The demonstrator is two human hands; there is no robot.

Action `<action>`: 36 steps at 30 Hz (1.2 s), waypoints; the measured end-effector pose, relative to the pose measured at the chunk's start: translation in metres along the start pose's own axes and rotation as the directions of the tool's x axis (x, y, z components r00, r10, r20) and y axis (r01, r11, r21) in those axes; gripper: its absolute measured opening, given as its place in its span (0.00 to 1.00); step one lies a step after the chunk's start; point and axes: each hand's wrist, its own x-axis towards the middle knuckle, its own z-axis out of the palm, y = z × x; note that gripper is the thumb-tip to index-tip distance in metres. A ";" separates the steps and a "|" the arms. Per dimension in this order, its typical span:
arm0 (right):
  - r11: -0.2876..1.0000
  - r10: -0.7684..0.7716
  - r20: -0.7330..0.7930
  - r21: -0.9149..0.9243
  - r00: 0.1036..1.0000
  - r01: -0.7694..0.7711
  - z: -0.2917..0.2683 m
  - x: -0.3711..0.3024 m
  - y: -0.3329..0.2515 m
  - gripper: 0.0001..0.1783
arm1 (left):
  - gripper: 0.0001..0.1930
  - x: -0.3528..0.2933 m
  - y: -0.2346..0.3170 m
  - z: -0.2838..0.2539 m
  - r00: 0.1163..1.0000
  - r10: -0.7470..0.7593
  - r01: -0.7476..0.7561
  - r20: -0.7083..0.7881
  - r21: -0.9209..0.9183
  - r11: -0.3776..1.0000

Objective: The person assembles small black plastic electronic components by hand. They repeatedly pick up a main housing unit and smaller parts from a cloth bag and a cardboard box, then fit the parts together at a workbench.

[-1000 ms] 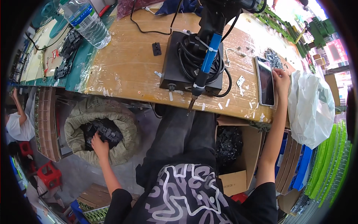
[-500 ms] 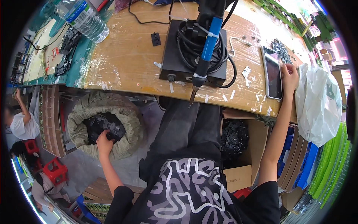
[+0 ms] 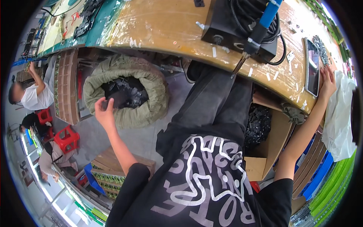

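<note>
My left hand has its thumb and fingers curled together beside the rim of a green cloth sack. A blurred black plastic part appears to be at its fingertips, against the black plastic pieces inside the sack. On the bench's right side, my right hand rests near the edge with its fingers drawn together. It is between a phone and a white plastic bag, close to a pile of small metal pieces. Whatever those fingers hold is hidden.
A soldering iron points over the bench edge, in front of a black box with coiled cable. Below the bench, a carton holds black pieces. Red stools, stacked trays and other people are at the left.
My left hand has come up out of the sack's opening to beside its rim. The view has shifted, and my right hand stays near the phone and metal pieces.
</note>
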 end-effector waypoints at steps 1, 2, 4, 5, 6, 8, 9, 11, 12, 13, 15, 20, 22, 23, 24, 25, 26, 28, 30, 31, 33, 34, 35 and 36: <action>1.000 0.010 -0.011 -0.011 1.000 -0.011 0.006 -0.003 -0.006 0.13 | 0.15 -0.006 0.018 0.002 1.000 0.014 -0.014 -0.013 -0.058 0.998; 1.000 0.019 -0.025 -0.022 1.000 -0.019 0.012 -0.006 -0.013 0.14 | 0.15 -0.011 0.034 0.005 1.000 -0.025 0.023 -0.014 -0.145 0.989; 0.998 -0.019 -0.068 -0.059 0.998 0.015 0.014 -0.008 -0.018 0.15 | 0.16 -0.020 0.057 0.014 0.995 -0.097 0.091 -0.001 -0.322 0.942; 0.996 -0.040 -0.091 -0.079 0.995 0.033 0.015 -0.010 -0.022 0.15 | 0.15 -0.025 0.064 0.019 0.989 -0.115 0.142 0.091 -0.407 0.903; 0.991 -0.100 -0.118 -0.101 0.988 0.088 0.018 -0.014 -0.032 0.15 | 0.14 -0.030 0.066 0.024 0.977 -0.112 0.191 0.183 -0.502 0.844; 0.969 -0.224 -0.163 -0.147 0.961 0.200 0.022 -0.026 -0.054 0.16 | 0.13 -0.039 0.067 0.038 0.933 -0.075 0.305 0.353 -0.659 0.688; 0.944 -0.298 -0.204 -0.206 0.932 0.257 0.012 -0.030 -0.059 0.14 | 0.12 -0.048 0.079 0.047 0.896 -0.097 0.389 0.433 -0.663 0.640; 0.945 -0.323 -0.265 -0.148 0.909 0.293 0.030 -0.070 -0.094 0.13 | 0.12 -0.072 0.093 0.063 0.823 -0.101 0.517 0.558 -0.663 0.541; 0.951 -0.307 -0.258 -0.046 0.916 0.305 0.033 -0.091 -0.108 0.12 | 0.13 -0.082 0.099 0.070 0.779 -0.083 0.574 0.622 -0.652 0.496; 0.947 -0.293 -0.248 0.059 0.924 0.316 0.038 -0.113 -0.117 0.10 | 0.14 -0.093 0.100 0.076 0.733 -0.078 0.629 0.676 -0.630 0.456; 0.938 -0.303 -0.140 0.128 0.943 0.321 0.053 -0.160 -0.129 0.08 | 0.17 -0.111 0.108 0.087 0.614 -0.051 0.743 0.788 -0.555 0.373; 0.935 -0.046 0.302 0.350 0.952 -0.066 0.117 -0.257 -0.134 0.10 | 0.21 -0.144 0.123 0.110 0.202 0.045 0.979 0.978 -0.202 0.002; 0.871 0.072 0.419 0.415 0.905 -0.262 0.126 -0.281 -0.128 0.12 | 0.22 -0.153 0.132 0.117 0.035 0.130 0.991 0.991 -0.018 -0.132; 0.811 0.137 0.447 0.462 0.884 -0.359 0.129 -0.289 -0.127 0.12 | 0.22 -0.156 0.133 0.121 -0.044 0.232 0.979 0.972 0.088 -0.185; 0.748 0.191 0.485 0.491 0.854 -0.446 0.131 -0.291 -0.127 0.12 | 0.22 -0.159 0.136 0.122 -0.103 0.329 0.954 0.939 0.187 -0.234; 0.758 0.155 0.506 0.490 0.849 -0.430 0.131 -0.292 -0.124 0.11 | 0.22 -0.164 0.143 0.121 -0.138 0.331 0.926 0.933 0.240 -0.292; 0.768 0.118 0.527 0.489 0.841 -0.414 0.132 -0.292 -0.121 0.11 | 0.22 -0.169 0.148 0.120 -0.162 0.340 0.912 0.926 0.272 -0.306; 0.768 0.052 0.599 0.488 0.799 -0.415 0.135 -0.288 -0.122 0.10 | 0.23 -0.176 0.154 0.122 -0.200 0.420 0.889 0.885 0.344 -0.301; 0.731 0.083 0.669 0.463 0.738 -0.501 0.138 -0.287 -0.123 0.08 | 0.20 -0.180 0.158 0.124 -0.215 0.455 0.894 0.864 0.362 -0.265; 0.712 0.090 0.690 0.460 0.718 -0.531 0.139 -0.287 -0.125 0.07 | 0.19 -0.182 0.158 0.125 -0.240 0.470 0.892 0.849 0.384 -0.238; 0.674 0.103 0.733 0.445 0.672 -0.589 0.139 -0.287 -0.126 0.06 | 0.17 -0.184 0.160 0.127 -0.280 0.488 0.886 0.827 0.418 -0.200; 0.661 0.127 0.746 0.428 0.654 -0.617 0.139 -0.287 -0.127 0.06 | 0.16 -0.185 0.160 0.128 -0.289 0.488 0.882 0.824 0.427 -0.197; 0.646 0.151 0.758 0.410 0.634 -0.644 0.139 -0.287 -0.129 0.07 | 0.16 -0.185 0.160 0.128 -0.299 0.487 0.878 0.820 0.436 -0.195; 0.631 0.177 0.768 0.391 0.615 -0.670 0.139 -0.288 -0.129 0.07 | 0.16 -0.186 0.159 0.128 -0.311 0.487 0.873 0.816 0.448 -0.193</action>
